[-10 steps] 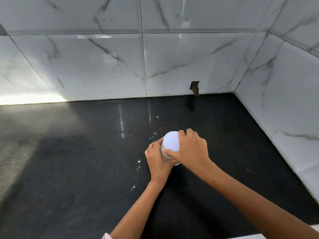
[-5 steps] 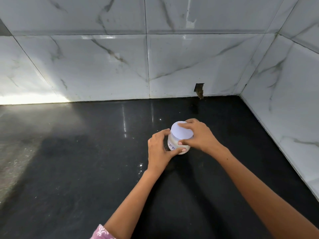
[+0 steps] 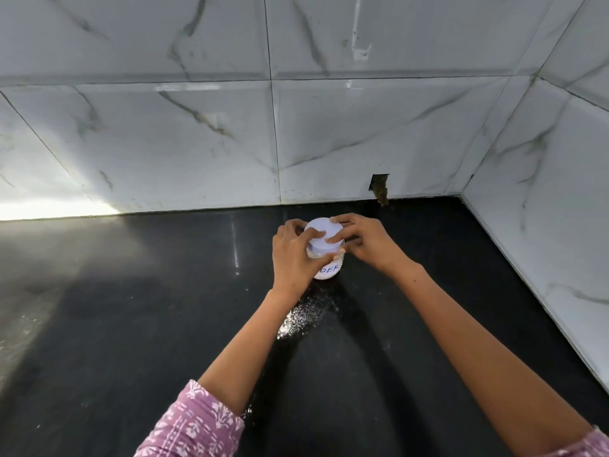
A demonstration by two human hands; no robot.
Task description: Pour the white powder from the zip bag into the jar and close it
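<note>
Left hand (image 3: 291,258): grip wrapped round the near-left side of the small clear jar, fingers curled behind its shoulder, thumb on the front wall just above the label. Closed firmly on the jar body.

Right hand (image 3: 365,242): grip closed on the round white plastic lid (image 3: 324,238) from the right, fingers over the far rim, thumb laid across the flat top.

Small clear plastic jar with white powder inside (image 3: 328,270): upright on the tabletop, toward the back, near the corner of the two walls. Lid seated on its mouth. White label on the front with blue handwritten letters, "DER" legible; the rest hidden by the left hand.

Spilled white powder (image 3: 301,319): loose scatter on the tabletop, just in front of the jar, trailing toward the left forearm.

Glossy black stone tabletop (image 3: 131,324): dusty grey smears at the far left edge.

Pink floral-print sleeves (image 3: 197,423): at both forearms, bottom of view.

White marble-pattern wall tiles (image 3: 197,143): behind and to the right; a small dark notch (image 3: 380,188) at the base of the back wall, beyond the jar.
</note>
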